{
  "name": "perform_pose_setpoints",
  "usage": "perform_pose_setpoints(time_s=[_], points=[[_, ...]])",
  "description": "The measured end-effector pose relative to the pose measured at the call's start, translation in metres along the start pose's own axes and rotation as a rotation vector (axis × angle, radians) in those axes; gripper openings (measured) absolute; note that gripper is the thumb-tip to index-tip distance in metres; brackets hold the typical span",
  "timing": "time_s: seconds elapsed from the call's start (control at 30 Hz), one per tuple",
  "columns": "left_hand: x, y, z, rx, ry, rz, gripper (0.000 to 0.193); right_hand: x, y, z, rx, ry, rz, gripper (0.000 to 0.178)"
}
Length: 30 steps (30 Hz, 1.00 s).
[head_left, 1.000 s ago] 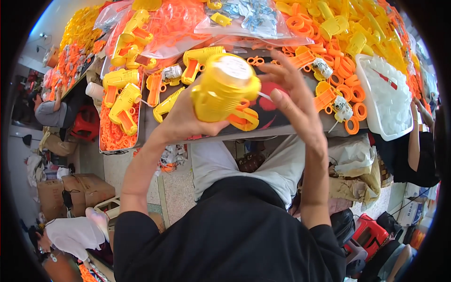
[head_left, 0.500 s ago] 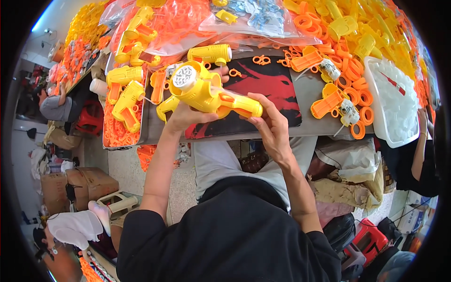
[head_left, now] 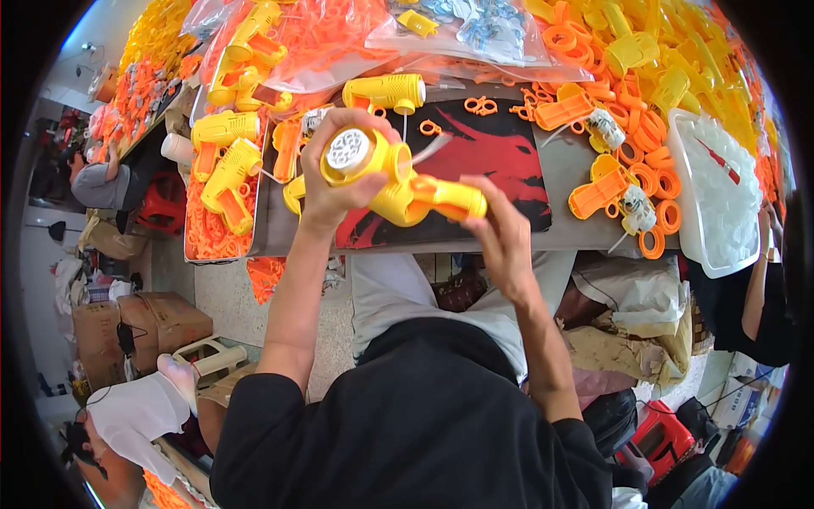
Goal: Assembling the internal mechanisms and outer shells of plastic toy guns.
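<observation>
Over the dark mat I hold a yellow toy bubble gun (head_left: 397, 187) with a round white perforated nozzle and an orange trigger in its handle. My left hand (head_left: 326, 182) is closed around the nozzle end, fingers over the top and thumb underneath. At the handle's free end, the fingers of my right hand (head_left: 502, 233) are closed on it. A thin clear tube (head_left: 431, 151) sticks out near the body's upper side. Behind it lies another yellow gun body (head_left: 386, 90), and a small orange ring part (head_left: 431, 127) rests on the mat.
The black and red mat (head_left: 509, 161) covers the table's middle. Right of it lie orange half shells (head_left: 598, 191) with white mechanisms, orange rings (head_left: 668, 212) and a white bin (head_left: 716, 267) of clear parts. At left, yellow guns top a tray (head_left: 222, 242) of orange parts. Other people sit at both sides.
My left hand has shifted from under the gun to wrap around its nozzle end. The gun has moved slightly right, and the clear tube now shows standing out from it.
</observation>
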<state>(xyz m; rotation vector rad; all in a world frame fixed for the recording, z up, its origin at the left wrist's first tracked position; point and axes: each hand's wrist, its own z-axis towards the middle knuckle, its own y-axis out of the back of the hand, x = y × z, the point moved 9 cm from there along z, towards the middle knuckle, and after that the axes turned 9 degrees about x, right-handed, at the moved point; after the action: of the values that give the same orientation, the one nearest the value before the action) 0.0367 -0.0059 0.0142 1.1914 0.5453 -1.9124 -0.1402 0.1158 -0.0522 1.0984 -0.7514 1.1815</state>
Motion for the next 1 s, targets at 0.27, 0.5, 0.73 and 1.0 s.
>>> perform_pose_setpoints(time_s=[0.27,0.5,0.73,1.0], points=[[0.029,-0.006,0.007,0.246,0.157,-0.184,0.12,0.003,0.011,-0.002,-0.209,0.139,-0.17,0.051],[0.072,-0.016,-0.032,0.106,0.364,-0.304,0.118,0.0,0.005,-0.003,-0.235,0.144,-0.208,0.054],[0.1,-0.009,-0.046,0.242,0.529,-0.092,0.061,-0.039,-0.004,-0.022,-0.1,-0.381,0.577,0.034],[0.022,0.116,-0.056,-0.246,0.358,0.866,0.034,-0.064,0.022,-0.042,-0.212,-0.417,0.728,0.036]])
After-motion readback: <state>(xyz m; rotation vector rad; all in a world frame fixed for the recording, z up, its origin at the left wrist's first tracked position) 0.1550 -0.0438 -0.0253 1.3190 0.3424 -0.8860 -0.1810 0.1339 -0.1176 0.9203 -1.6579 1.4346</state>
